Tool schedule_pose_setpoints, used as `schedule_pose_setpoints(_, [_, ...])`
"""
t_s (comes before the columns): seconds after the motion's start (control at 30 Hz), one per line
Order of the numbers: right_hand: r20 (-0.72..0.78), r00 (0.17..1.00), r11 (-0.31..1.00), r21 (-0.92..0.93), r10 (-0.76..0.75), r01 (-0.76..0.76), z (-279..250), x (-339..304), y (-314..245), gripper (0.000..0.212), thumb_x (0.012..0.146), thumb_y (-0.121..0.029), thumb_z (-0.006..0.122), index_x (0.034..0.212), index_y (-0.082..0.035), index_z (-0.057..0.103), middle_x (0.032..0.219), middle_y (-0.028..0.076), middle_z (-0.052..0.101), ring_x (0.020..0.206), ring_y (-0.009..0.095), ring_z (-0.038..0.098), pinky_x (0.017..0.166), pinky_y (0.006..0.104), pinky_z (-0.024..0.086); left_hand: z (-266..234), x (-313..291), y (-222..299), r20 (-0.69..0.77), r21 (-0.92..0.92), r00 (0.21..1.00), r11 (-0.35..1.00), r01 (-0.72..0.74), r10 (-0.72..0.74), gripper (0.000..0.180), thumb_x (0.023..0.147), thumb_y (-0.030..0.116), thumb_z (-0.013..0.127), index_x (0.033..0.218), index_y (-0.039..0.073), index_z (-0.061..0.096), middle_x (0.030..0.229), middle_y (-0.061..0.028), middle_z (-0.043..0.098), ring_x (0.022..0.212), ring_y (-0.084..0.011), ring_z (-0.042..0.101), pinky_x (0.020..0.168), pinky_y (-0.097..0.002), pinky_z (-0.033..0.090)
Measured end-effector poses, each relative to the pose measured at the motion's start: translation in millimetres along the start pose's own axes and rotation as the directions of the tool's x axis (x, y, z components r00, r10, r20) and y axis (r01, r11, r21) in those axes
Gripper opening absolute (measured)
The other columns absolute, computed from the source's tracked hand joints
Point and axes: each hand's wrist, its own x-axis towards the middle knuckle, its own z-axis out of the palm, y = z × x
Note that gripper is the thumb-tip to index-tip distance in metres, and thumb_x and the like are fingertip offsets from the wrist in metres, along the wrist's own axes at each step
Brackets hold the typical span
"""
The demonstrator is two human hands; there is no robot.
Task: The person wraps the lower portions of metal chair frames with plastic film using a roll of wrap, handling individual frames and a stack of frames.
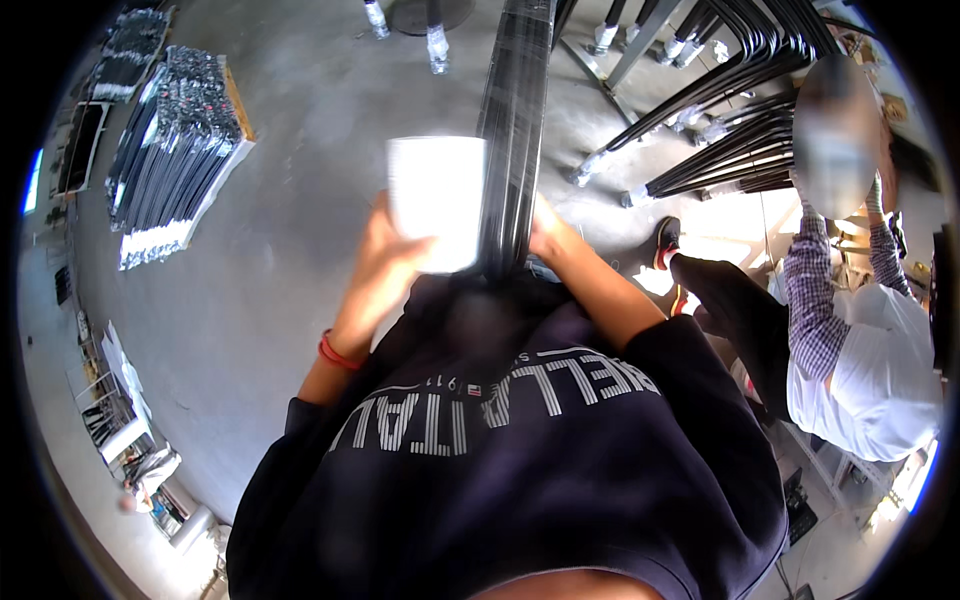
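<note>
My left hand [388,255] is closed round a white roll [438,200] that looks like stretch film, its edges smeared by motion. The roll stands against the left side of a bundle of long black tubes [515,130]. Glossy clear film covers the bundle, which runs away from my body toward the far edge of the view. My right hand [543,228] is at the bundle's near right side, and its fingers are mostly hidden behind the tubes.
Bent black tubes [720,150] with film-wrapped ends lean at the far right. Beside me on the right, a co-worker in a checked sleeve [812,265] stands with both hands raised. A stack of dark bars [180,140] lies at the far left on the grey floor [300,100].
</note>
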Motion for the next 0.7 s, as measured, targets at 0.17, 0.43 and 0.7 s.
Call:
schedule_pose_setpoints(0.17, [-0.11, 0.809, 0.719, -0.539, -0.578, 0.44, 33.3, -77.5, 7.2, 0.052, 0.086, -0.038, 0.047, 0.121, -0.001, 0.04, 0.114, 0.012, 0.051, 0.107, 0.02, 0.049, 0.092, 0.0346, 0.037, 39.4, -12.5, 9.8, 0.054, 0.721, 0.98, 0.671, -0.172, 0.194, 0.061, 0.062, 0.029, 0.077, 0.098, -0.004, 0.039, 0.086, -0.019, 0.054, 0.079, -0.0296, 0.058, 0.066, -0.0354, 0.047])
schedule_pose_setpoints(0.43, [-0.079, 0.68, 0.582, -0.595, -0.728, 0.554, 89.1, -97.6, 24.2, 0.049, 0.068, -0.018, 0.066, 0.108, 0.003, 0.047, 0.095, 0.008, 0.054, 0.089, 0.016, 0.052, 0.081, 0.0289, 0.041, 69.0, -14.9, 3.6, 0.148, 0.88, 0.956, 0.407, -0.244, 0.254, 0.046, 0.074, 0.03, 0.068, 0.097, -0.001, 0.042, 0.084, -0.018, 0.058, 0.079, -0.0305, 0.06, 0.066, -0.0365, 0.047])
schedule_pose_setpoints(0.7, [-0.203, 0.634, 0.626, -0.541, -0.746, 0.562, 39.2, -116.9, 36.7, 0.046, 0.066, -0.018, 0.067, 0.105, 0.0, 0.049, 0.09, 0.005, 0.055, 0.084, 0.013, 0.053, 0.078, 0.027, 0.042, 31.7, 49.3, -77.1, 0.228, -0.29, 0.953, 0.92, 0.263, -0.201, 0.059, 0.09, 0.053, 0.03, 0.111, 0.002, 0.051, 0.105, -0.0056, 0.059, 0.095, -0.015, 0.055, 0.088, -0.0299, 0.041])
